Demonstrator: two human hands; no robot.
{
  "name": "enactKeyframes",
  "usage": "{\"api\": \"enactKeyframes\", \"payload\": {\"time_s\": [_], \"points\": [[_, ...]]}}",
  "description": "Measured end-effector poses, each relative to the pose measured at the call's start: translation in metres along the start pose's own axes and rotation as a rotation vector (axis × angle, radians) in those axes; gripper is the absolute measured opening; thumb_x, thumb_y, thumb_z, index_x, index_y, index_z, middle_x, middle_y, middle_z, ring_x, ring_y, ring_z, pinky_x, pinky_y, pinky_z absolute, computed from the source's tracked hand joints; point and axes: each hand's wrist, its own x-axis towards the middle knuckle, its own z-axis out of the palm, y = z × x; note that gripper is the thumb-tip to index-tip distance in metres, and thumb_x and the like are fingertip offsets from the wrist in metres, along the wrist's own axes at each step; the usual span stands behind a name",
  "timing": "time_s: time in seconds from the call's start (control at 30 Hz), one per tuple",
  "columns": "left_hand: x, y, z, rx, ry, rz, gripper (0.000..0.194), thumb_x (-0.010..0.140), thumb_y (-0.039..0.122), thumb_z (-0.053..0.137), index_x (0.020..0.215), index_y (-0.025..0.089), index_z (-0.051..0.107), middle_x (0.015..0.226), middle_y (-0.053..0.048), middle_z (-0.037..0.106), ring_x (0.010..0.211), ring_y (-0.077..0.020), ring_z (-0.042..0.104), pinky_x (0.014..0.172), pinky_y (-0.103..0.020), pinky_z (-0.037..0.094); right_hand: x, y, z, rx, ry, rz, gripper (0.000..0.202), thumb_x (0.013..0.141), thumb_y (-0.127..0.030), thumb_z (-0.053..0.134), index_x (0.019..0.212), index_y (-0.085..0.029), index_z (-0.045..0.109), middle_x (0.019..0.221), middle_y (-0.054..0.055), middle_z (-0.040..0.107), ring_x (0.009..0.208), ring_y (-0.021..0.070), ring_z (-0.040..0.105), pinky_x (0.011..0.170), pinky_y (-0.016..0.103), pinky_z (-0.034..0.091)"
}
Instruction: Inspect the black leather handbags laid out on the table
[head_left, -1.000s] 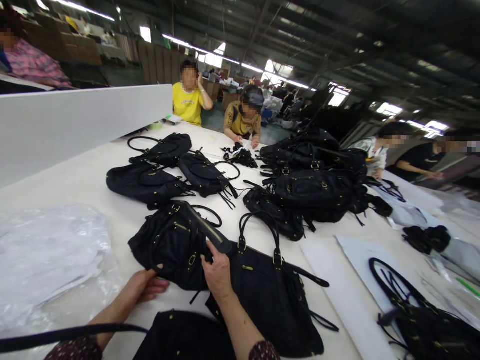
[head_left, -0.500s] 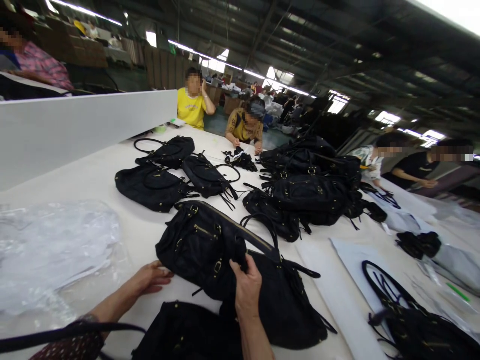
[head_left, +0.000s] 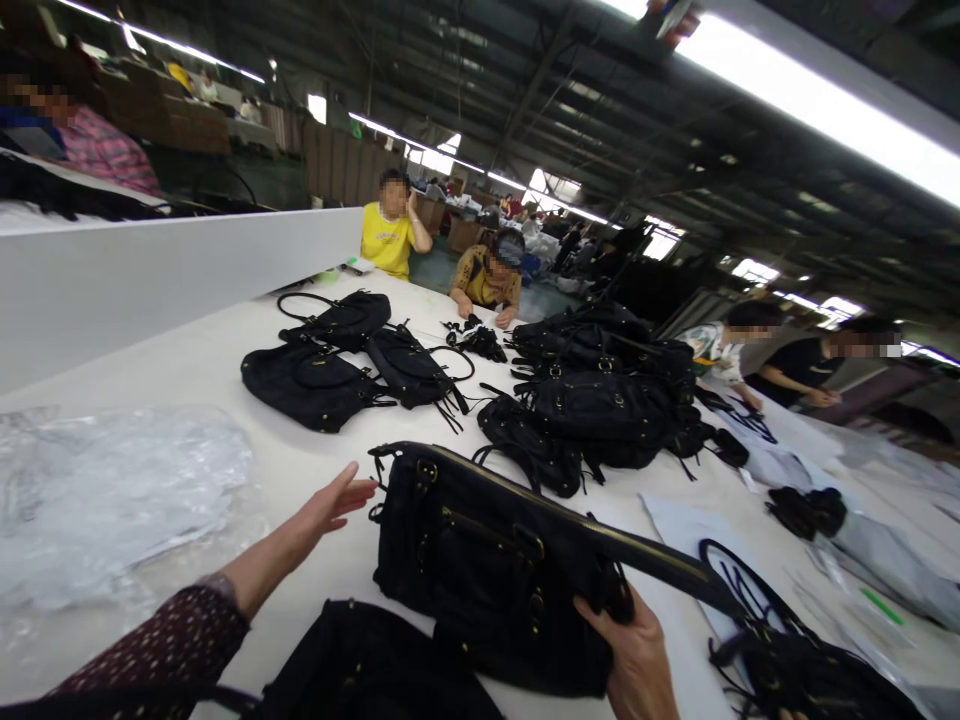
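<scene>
A black handbag (head_left: pixel 480 560) with brass buckles and a long zip along its top stands tilted in front of me. My right hand (head_left: pixel 637 640) grips its right end, the thumb on the front and the fingers behind. Just off the bag's left end, my left hand (head_left: pixel 341 505) is open with fingers stretched out, and I see nothing in it. Another black bag (head_left: pixel 375 665) lies nearest me at the bottom, partly cut off by the frame edge.
Several black bags (head_left: pixel 315 385) lie at the table's back left, with a larger pile (head_left: pixel 592 410) at centre right. Clear plastic bags (head_left: pixel 112 500) cover the left side, by a white partition (head_left: pixel 180 280). One more bag (head_left: pixel 825 670) lies front right. Co-workers sit across the table.
My right hand has moved right with the handbag, which now stands more upright and shows more of its zip. My left hand has lifted from beside the bag's lower left corner.
</scene>
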Motion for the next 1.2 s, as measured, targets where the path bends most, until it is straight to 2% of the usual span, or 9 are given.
{"api": "enactKeyframes", "payload": {"time_s": [0.1,0.3,0.43,0.57,0.7,0.87,1.03,1.1,1.2], "points": [[-0.004,0.014,0.020,-0.181,-0.105,-0.004,0.064,0.078,0.070,0.044,0.110,0.019,0.067,0.131,-0.014,0.062,0.128,-0.0303,0.048,0.101,-0.044,0.037,-0.009,0.007,-0.031,-0.022,-0.006,0.024,0.039,0.044,-0.025,0.084,0.081,-0.019,0.075,0.074,0.006,0.074,0.064,0.0262,0.068,0.061,0.037,0.057],[-0.020,0.020,0.036,-0.520,-0.020,0.106,0.031,0.077,0.032,0.068,0.104,0.019,0.066,0.123,-0.010,0.067,0.108,-0.0199,0.063,0.084,-0.029,0.049,-0.023,0.036,-0.073,-0.091,0.042,-0.040,0.034,0.041,-0.023,0.083,0.074,-0.024,0.075,0.083,0.007,0.076,0.085,0.0368,0.069,0.080,0.053,0.056],[-0.039,0.026,0.041,-0.547,-0.015,0.265,0.033,0.076,0.020,0.069,0.109,0.020,0.063,0.116,-0.008,0.071,0.100,-0.0180,0.066,0.086,-0.029,0.051,-0.034,0.044,-0.078,-0.053,0.051,-0.038,0.037,0.043,-0.024,0.083,0.079,-0.024,0.074,0.089,0.006,0.076,0.090,0.0360,0.069,0.088,0.053,0.054],[-0.054,0.032,0.047,-0.438,-0.024,0.355,0.042,0.076,0.021,0.070,0.117,0.020,0.061,0.120,-0.010,0.070,0.103,-0.0192,0.065,0.085,-0.029,0.050,-0.046,0.041,-0.076,-0.050,0.067,0.001,0.043,0.046,-0.028,0.084,0.087,-0.023,0.074,0.093,0.006,0.076,0.093,0.0344,0.069,0.088,0.050,0.055],[-0.068,0.037,0.054,-0.363,-0.032,0.375,0.049,0.076,0.025,0.071,0.123,0.021,0.059,0.121,-0.010,0.069,0.108,-0.0193,0.062,0.081,-0.025,0.051,-0.051,0.041,-0.079,-0.138,0.104,-0.038,0.042,0.044,-0.032,0.085,0.085,-0.022,0.075,0.089,0.007,0.076,0.093,0.0351,0.069,0.083,0.048,0.058],[-0.088,0.041,0.061,-0.327,-0.063,0.342,0.040,0.079,0.027,0.069,0.118,0.018,0.064,0.114,-0.010,0.072,0.093,-0.0170,0.067,0.067,-0.021,0.055,-0.053,0.044,-0.092,-0.199,0.075,-0.044,0.049,0.048,-0.032,0.084,0.094,-0.020,0.074,0.095,0.006,0.076,0.095,0.0324,0.068,0.091,0.048,0.053],[-0.107,0.033,0.047,-0.195,0.046,0.276,0.019,0.076,0.025,0.070,0.093,0.017,0.072,0.094,-0.001,0.076,0.081,-0.0138,0.068,0.061,-0.017,0.058,-0.058,0.040,-0.105,-0.307,-0.078,-0.037,0.050,0.062,-0.035,0.076,0.109,-0.018,0.068,0.106,0.006,0.073,0.102,0.0280,0.064,0.095,0.045,0.048],[-0.114,0.027,0.031,-0.089,0.092,0.262,0.011,0.075,0.022,0.070,0.085,0.017,0.072,0.089,0.002,0.076,0.082,-0.0145,0.069,0.062,-0.018,0.059,-0.057,0.036,-0.106,-0.487,-0.079,-0.113,0.042,0.066,-0.034,0.071,0.105,-0.020,0.068,0.103,0.004,0.072,0.099,0.0267,0.064,0.092,0.043,0.048],[-0.126,0.012,0.002,0.069,0.117,0.159,0.024,0.073,0.017,0.071,0.096,0.019,0.070,0.091,0.005,0.077,0.077,-0.0158,0.070,0.061,-0.021,0.059,-0.050,0.027,-0.099,-0.855,-0.051,-0.171,0.023,0.072,-0.036,0.066,0.090,-0.022,0.070,0.096,0.004,0.072,0.090,0.0242,0.063,0.085,0.037,0.046]]}}
